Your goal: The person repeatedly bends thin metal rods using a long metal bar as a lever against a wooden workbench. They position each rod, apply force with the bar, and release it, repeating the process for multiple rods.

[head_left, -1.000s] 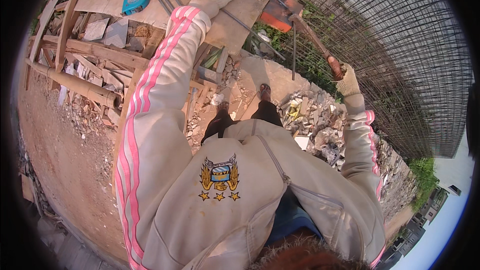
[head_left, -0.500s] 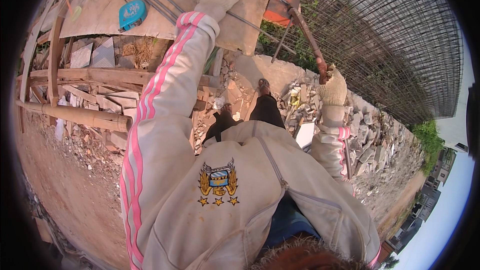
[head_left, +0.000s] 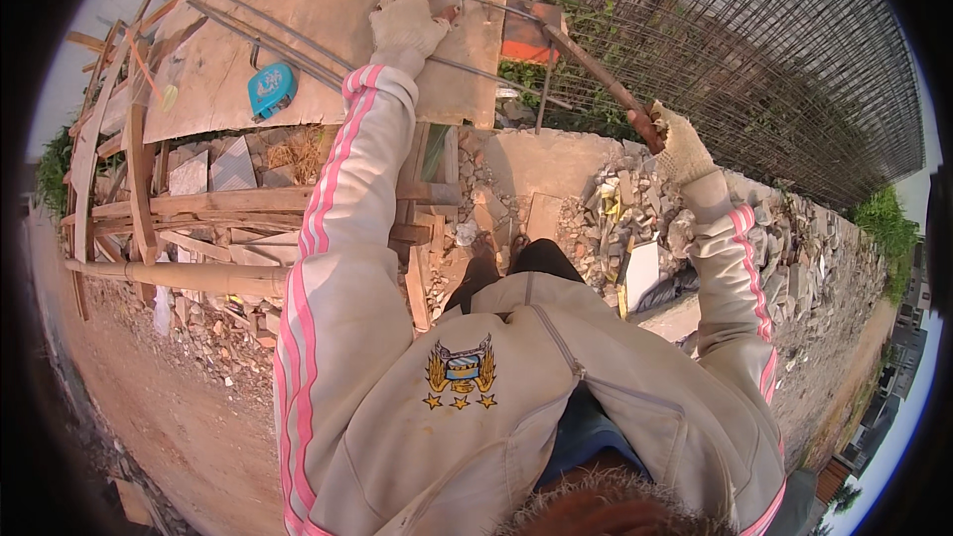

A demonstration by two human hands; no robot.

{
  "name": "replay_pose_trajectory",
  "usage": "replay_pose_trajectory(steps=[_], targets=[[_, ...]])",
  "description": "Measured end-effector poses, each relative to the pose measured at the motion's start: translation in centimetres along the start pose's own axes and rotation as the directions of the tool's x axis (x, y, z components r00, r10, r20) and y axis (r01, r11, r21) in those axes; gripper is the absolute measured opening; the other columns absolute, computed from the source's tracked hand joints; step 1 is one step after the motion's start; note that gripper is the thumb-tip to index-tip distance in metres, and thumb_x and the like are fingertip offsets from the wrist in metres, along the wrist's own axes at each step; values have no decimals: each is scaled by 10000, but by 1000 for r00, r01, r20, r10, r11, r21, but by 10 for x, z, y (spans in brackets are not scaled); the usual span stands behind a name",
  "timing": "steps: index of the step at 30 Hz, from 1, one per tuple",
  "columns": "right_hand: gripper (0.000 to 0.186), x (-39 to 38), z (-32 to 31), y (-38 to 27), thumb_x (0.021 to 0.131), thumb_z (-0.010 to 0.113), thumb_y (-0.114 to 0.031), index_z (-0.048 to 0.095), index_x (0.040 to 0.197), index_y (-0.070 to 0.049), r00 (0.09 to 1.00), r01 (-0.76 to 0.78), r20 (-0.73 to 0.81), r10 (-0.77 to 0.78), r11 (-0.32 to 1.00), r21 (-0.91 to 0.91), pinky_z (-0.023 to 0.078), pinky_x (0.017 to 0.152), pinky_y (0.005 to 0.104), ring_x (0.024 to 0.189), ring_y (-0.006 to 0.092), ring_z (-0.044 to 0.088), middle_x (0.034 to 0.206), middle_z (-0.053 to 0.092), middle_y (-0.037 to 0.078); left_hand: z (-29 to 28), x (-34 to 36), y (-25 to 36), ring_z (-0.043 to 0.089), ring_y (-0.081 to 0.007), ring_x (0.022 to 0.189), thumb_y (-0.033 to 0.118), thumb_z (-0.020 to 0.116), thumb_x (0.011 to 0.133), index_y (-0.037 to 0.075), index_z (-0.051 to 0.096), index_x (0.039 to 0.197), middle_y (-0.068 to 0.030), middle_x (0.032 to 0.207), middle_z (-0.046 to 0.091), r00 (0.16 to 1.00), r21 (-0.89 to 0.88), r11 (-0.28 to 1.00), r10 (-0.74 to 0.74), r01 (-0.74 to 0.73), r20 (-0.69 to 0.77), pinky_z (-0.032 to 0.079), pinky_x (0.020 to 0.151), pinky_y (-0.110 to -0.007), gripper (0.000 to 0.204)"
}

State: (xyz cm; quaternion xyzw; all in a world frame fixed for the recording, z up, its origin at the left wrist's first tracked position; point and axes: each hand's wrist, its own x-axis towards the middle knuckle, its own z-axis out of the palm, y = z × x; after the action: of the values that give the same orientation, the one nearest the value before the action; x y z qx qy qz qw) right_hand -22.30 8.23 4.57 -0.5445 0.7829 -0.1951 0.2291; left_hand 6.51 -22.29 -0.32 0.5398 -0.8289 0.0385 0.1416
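Note:
My left hand (head_left: 409, 28), in a pale knitted glove, presses on a wooden board (head_left: 452, 104). Its fingers are closed round a thin steel rod (head_left: 486, 2) that runs right, toward a rusty pipe-like bar (head_left: 601, 74). My right hand (head_left: 681, 146), gloved alike, grips the near end of that bar. The bar slants from beyond the board's right edge toward me. How rod and bar join is too small to tell. Further steel rods (head_left: 268, 43) lie across the board, passing by my left wrist. A turquoise tape measure (head_left: 271, 91) rests left of my left forearm.
A wooden frame (head_left: 199, 203) with a bamboo pole (head_left: 189, 278) stands at the left. Broken tiles and rubble (head_left: 635, 203) cover the ground around my feet. Stacked steel mesh (head_left: 754, 50) stands at the far right. An orange-red piece (head_left: 531, 38) sits beside the board.
My right hand has swung the bar outward, away from my body, so it slants more to the right. The left hand stays at the rod. The whole view has shifted, showing more of the board.

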Motion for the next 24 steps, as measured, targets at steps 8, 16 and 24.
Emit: replay_pose_trajectory(steps=[8,16,24], targets=[[462,-58,-47,1,975,601,-507,587,824,-71,902,-412,283,326,844,342,342,422,267,448,71,440,565,447,-28,0,2,-2,563,-303,1238,600,610,854,236,625,1306,-95,1302,610,1000,8,1000,-19,19,14,460,1000,-490,580],[497,-97,3,5,970,616,-497,610,831,-20,949,-228,-216,230,973,37,355,557,332,619,137,436,647,464,3,12,9,-7,608,-334,1168,558,658,813,136,600,1307,-154,1246,636,1000,-41,999,4,-4,-2,500,974,-442,653],[636,-109,34,-18,926,573,-628,651,859,0,885,-374,-314,344,927,-39,429,634,373,675,221,531,671,561,83,3,6,-7,593,-324,1204,607,684,788,82,606,1244,-155,1262,633,997,-103,993,58,-62,-43,488,988,-475,699]])
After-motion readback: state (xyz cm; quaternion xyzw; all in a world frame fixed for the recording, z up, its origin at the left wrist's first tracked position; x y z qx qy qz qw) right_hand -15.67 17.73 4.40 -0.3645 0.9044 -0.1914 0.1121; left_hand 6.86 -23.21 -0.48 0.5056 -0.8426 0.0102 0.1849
